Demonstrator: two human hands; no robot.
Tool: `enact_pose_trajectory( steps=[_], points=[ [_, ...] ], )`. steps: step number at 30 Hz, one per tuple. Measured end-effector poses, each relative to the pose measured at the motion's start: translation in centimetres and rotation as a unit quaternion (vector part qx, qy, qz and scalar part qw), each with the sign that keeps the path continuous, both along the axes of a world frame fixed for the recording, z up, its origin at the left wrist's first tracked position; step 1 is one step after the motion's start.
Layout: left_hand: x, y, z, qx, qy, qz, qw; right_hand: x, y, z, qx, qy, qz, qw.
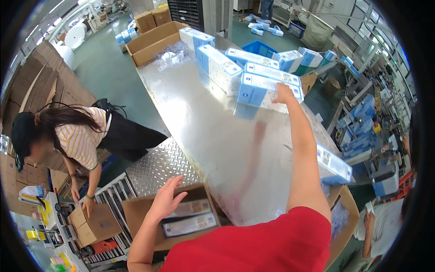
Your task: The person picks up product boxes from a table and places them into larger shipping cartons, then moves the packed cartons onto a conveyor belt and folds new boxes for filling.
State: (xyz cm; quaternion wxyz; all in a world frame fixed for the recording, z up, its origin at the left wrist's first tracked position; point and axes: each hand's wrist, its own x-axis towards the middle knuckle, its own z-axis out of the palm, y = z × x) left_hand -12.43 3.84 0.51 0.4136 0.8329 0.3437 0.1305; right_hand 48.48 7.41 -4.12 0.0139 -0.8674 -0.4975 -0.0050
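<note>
My right hand point(284, 94) reaches far across the metal table, its fingers curled over a blue-and-white carton point(257, 94), the nearest in a group of similar cartons. Just behind it lies another blue-and-white carton point(272, 71), and more stand further back and to the left. My left hand point(167, 198) is empty, fingers apart, above the left side of an open cardboard box point(137, 212). Inside that box, blue-and-white cartons point(190, 225) lie side by side. My left forearm hides part of the box.
The metal table point(204, 131) spans the middle. One carton point(333, 164) lies by its right edge, above a cardboard box point(346, 204) with clear plastic. At left, a co-worker point(81, 131) bends over a brown box point(93, 224) on a roller conveyor point(113, 199). Another person is at lower right.
</note>
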Motion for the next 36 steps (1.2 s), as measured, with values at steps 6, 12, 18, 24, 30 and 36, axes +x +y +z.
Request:
enact_pose_trajectory(
  steps=[6, 12, 18, 24, 30, 36],
  points=[
    [9.4, 3.3, 1.8, 0.111, 0.019, -0.076, 0.991, 1.3, 3.8, -1.4, 0.017, -0.029, 0.067, 0.997],
    [21.1, 6.2, 1.0, 0.396, 0.054, -0.091, 0.912, -9.0, 5.5, 0.0, -0.074, 0.161, 0.264, 0.948],
    [25.2, 5.4, -4.8, 0.262, 0.206, -0.202, 0.921, -5.2, 7.4, -0.4, 0.223, 0.108, 0.264, 0.932],
    [24.5, 4.7, -5.8, 0.230, 0.187, -0.170, 0.940, -0.1, 4.6, -1.3, -0.009, 0.070, 0.076, 0.995],
    [16.7, 5.5, -2.3, 0.240, 0.045, -0.064, 0.968, -4.8, -0.7, -1.4, 0.035, -0.006, 0.130, 0.991],
    [-0.5, 1.5, 3.4, -0.168, -0.260, 0.126, 0.943, -11.9, -7.8, 0.1, 0.182, -0.007, 0.109, 0.977]
  ],
)
